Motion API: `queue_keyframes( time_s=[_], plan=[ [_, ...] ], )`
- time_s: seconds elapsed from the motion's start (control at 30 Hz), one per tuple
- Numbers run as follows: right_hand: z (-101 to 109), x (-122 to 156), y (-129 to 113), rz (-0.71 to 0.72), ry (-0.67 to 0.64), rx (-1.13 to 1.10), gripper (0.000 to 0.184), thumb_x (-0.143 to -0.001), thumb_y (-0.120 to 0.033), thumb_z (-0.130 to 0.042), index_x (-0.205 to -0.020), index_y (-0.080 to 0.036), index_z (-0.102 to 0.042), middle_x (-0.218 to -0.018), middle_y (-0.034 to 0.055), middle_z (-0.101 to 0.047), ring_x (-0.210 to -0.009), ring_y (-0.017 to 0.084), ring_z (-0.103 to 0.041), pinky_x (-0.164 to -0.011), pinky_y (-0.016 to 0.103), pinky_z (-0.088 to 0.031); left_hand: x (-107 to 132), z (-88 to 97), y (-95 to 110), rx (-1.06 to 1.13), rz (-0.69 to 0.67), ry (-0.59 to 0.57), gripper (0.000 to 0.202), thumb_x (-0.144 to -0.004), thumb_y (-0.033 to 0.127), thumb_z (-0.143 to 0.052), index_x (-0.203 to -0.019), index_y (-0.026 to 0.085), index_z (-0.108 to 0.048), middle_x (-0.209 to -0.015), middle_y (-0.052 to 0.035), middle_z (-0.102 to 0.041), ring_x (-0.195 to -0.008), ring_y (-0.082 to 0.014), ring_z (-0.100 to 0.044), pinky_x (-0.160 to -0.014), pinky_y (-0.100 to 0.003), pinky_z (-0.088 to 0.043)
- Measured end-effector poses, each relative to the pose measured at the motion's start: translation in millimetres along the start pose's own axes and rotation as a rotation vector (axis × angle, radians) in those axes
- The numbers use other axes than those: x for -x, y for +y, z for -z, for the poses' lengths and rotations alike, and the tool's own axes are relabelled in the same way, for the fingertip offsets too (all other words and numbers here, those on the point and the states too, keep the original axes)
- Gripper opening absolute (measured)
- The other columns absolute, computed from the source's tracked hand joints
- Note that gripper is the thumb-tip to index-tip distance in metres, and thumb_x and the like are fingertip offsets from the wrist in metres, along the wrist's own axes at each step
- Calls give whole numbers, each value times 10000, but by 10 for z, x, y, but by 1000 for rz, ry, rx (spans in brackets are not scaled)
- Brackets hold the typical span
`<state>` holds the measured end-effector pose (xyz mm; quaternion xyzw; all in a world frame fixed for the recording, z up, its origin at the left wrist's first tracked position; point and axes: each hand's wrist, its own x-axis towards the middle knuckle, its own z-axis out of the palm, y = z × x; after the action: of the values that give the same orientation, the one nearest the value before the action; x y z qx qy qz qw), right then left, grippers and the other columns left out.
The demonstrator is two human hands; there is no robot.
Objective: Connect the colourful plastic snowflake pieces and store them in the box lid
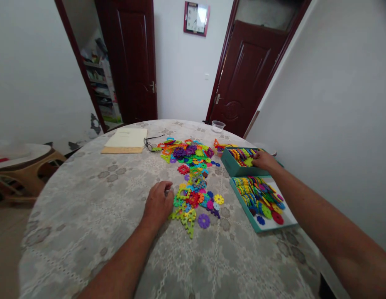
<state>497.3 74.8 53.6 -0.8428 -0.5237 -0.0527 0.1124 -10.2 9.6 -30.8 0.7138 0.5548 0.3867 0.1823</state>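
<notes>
My left hand [158, 202] rests on the table, fingers loosely curled with a gap between thumb and forefinger, and nothing shows in it. Beside it lies a heap of colourful plastic interlocking pieces, among them lime-green pieces [184, 218], a red piece [193, 200] and a purple disc [203, 221]. My right hand [264, 161] reaches over a deep teal box [232, 164] holding rows of pieces. Its fingers are closed at the edge of a lime-green interlocking piece [248, 161]; the fingertips are partly hidden. Nearer to me, the shallow teal box lid [257, 226] holds rows and loose pieces.
A larger pile of pieces [188, 150] spreads over the table's middle. Glasses [148, 144] and a paper pad [126, 138] lie at the back left. A clear plastic bowl [218, 126] stands near the far edge. The patterned cloth [87, 207] covers the round table.
</notes>
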Motion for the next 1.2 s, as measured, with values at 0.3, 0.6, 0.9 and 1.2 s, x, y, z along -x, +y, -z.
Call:
queue_keyframes(
  time_s=[0.3, 0.6, 0.9, 1.2],
  plan=[
    [22, 17, -210, -58, -30, 157, 269, -872, -179, -585, -1022, -67, -778, -1078, 252, -760, -1001, 329, -712, -807, 362, -489, 30, -18, 6, -38, -53, -54, 251, -908, 199, -532, -1103, 176, -689, -1073, -112, -724, -1073, -267, -657, -1007, -417, -509],
    [429, 1093, -1046, 284, 146, -157, 196, -946, -306, -585, -989, -192, -739, -991, 106, -761, -893, 240, -676, -824, 320, -486, 98, -15, 24, -165, -194, -187, 416, -843, 175, -605, -1236, 205, -738, -1210, -120, -742, -1158, -312, -609, -1047, -467, -434],
    [-110, 2466, -1966, 868, -188, -350, 272, -909, -198, -664, -1179, -205, -696, -1243, 126, -682, -1194, 276, -607, -1075, 416, -457, 109, 43, 52, -221, -225, -269, 208, -901, 260, -666, -1068, 258, -789, -1168, -97, -726, -1166, -316, -577, -996, -463, -419],
    [-411, 2424, -1909, 740, -57, -441, 188, -1032, -248, -467, -1031, -211, -651, -1004, 86, -692, -970, 247, -642, -911, 360, -481, 65, 55, 89, -124, -114, -166, 201, -1030, 243, -468, -1027, 208, -666, -1035, -94, -718, -1010, -247, -633, -911, -362, -454]
  ],
)
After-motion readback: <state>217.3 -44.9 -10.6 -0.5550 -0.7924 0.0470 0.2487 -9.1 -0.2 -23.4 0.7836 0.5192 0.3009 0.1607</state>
